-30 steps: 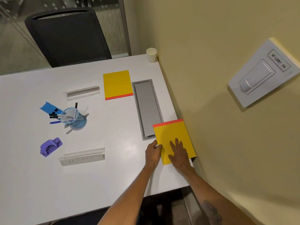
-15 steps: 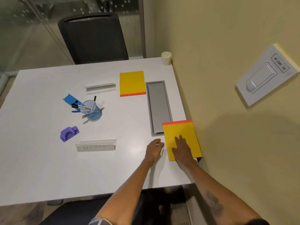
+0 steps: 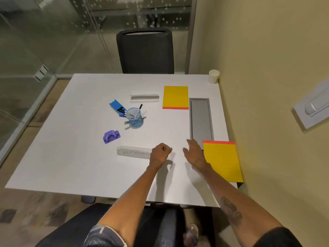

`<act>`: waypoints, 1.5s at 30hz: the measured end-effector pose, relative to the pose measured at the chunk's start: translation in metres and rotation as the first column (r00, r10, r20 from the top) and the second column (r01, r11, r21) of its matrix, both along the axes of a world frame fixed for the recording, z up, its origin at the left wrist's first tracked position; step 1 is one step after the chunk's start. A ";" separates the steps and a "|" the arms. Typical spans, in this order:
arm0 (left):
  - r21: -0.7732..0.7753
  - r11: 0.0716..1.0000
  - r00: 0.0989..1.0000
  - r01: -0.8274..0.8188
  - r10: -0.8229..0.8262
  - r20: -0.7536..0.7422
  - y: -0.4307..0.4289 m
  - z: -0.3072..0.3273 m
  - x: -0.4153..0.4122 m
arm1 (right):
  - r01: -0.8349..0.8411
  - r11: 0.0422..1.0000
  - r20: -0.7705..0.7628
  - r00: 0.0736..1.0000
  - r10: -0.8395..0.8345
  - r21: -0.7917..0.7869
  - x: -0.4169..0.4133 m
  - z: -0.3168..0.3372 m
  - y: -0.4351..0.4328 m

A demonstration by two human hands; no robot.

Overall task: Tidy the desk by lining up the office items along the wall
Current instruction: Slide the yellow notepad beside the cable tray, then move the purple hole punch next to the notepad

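A yellow notepad [image 3: 223,160] with a red top strip lies flat at the near right of the white desk [image 3: 76,157], against the wall. My right hand [image 3: 194,154] hovers just left of it, fingers spread, holding nothing. My left hand [image 3: 160,154] is a closed fist beside the right end of a white name plate [image 3: 133,152]. A second yellow notepad [image 3: 175,97], another white name plate [image 3: 144,98], a blue mesh pen cup [image 3: 135,118], a blue stapler [image 3: 116,106] and a purple hole punch [image 3: 111,136] sit further out on the desk.
A grey cable tray lid [image 3: 201,120] is set into the desk along the wall. A white paper cup [image 3: 214,76] stands in the far right corner. A black chair [image 3: 146,50] faces the far edge. A switch plate [image 3: 313,109] is on the yellow wall.
My right hand has lifted off the near notepad and moved left. My left hand has closed and shifted left toward the name plate. The view has swung left.
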State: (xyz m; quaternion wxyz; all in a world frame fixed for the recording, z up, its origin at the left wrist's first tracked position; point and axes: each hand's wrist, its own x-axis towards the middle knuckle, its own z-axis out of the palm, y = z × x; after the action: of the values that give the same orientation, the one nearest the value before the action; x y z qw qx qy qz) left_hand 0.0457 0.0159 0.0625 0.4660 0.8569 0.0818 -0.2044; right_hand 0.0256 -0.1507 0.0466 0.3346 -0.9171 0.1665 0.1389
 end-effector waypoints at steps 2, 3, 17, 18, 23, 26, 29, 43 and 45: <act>0.024 0.999 1.000 -0.029 0.029 0.010 0.019 0.007 0.008 | -0.005 1.000 0.019 1.000 0.005 0.026 0.009 0.006 0.017; 0.036 0.998 0.999 -0.043 0.043 0.016 0.029 0.009 0.012 | -0.010 1.000 0.032 0.999 0.009 0.029 0.012 0.008 0.026; 0.105 0.951 0.955 -0.291 0.283 0.084 0.186 0.004 0.068 | -0.153 0.976 0.145 0.981 0.130 0.157 0.081 0.025 0.177; 0.116 0.946 0.952 -0.301 0.293 0.086 0.195 0.001 0.071 | -0.160 0.974 0.140 0.980 0.138 0.160 0.085 0.025 0.186; 0.093 0.929 0.933 -0.359 0.354 0.062 0.230 -0.016 0.081 | -0.188 0.966 0.115 0.979 0.169 0.176 0.101 0.020 0.222; 0.069 0.917 0.920 -0.392 0.390 0.037 0.245 -0.027 0.088 | -0.192 0.965 0.085 0.980 0.179 0.177 0.109 0.017 0.237; 0.064 0.906 0.908 -0.419 0.419 0.008 0.254 -0.034 0.097 | -0.186 0.965 0.067 0.982 0.177 0.183 0.119 0.010 0.250; 0.075 0.901 0.893 -0.428 0.434 -0.117 0.283 -0.064 0.131 | -0.041 0.951 -0.075 0.995 0.067 0.306 0.165 -0.026 0.294; 0.075 0.896 0.885 -0.437 0.443 -0.140 0.284 -0.072 0.135 | -0.026 0.949 -0.091 0.994 0.058 0.315 0.174 -0.032 0.298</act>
State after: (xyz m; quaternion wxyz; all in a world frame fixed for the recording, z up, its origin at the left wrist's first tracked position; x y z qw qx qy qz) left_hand 0.1811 0.3000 -0.0097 0.4746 0.8073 0.3136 -0.1570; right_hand 0.1995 0.1471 0.0145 0.4642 -0.8477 0.1391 0.2158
